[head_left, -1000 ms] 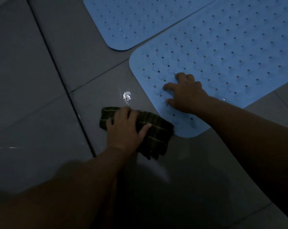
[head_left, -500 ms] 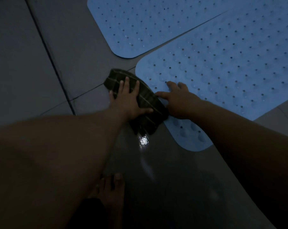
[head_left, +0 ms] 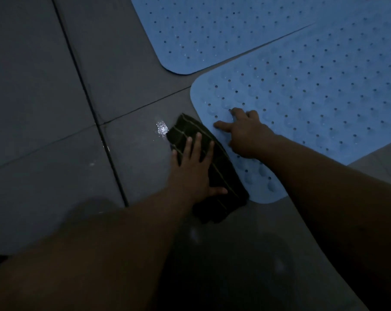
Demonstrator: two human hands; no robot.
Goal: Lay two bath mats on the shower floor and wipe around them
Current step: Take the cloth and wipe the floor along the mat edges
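Near my body the light is very weak, so my forearms and the floor [head_left: 44, 176] under them are mostly dark shadow. My left hand [head_left: 193, 167] lies flat with fingers spread on a dark striped cloth [head_left: 221, 176], pressing it on the wet tile, just beside the near blue mat [head_left: 313, 97]. My right hand [head_left: 246, 135] rests on this mat's corner with fingers loosely bent, holding nothing. Farther, the second mat [head_left: 212, 30] lies close, cut off by the top edge.
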